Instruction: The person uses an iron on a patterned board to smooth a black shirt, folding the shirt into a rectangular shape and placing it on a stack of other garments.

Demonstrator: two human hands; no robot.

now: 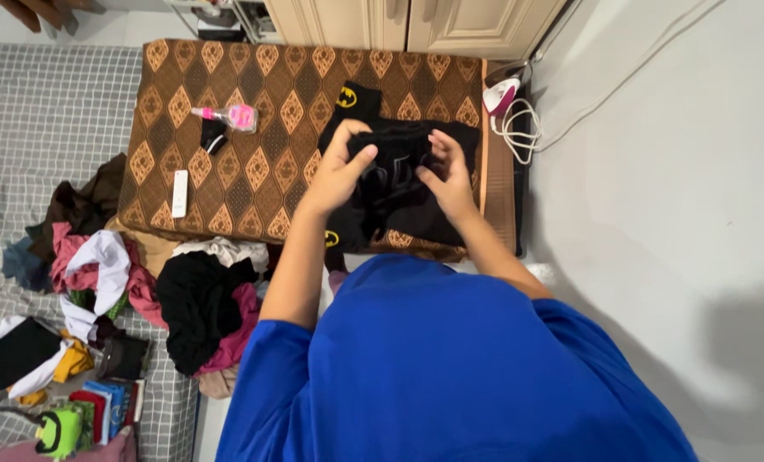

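Nearest me is my blue shirt point(450, 368), filling six o'clock. Above it, my left hand point(341, 171) and right hand point(450, 181) both pinch a black garment point(395, 184), which lies on the brown patterned surface point(253, 111). At ten o'clock sits a pink bottle point(228, 116); at one o'clock, an iron point(501, 94). Clothes point(198, 308) are heaped at eight o'clock.

Matt black cloth garment point(399, 184) on patterned brown woven cover point(262, 103); glossy pink plastic bottle point(228, 115).
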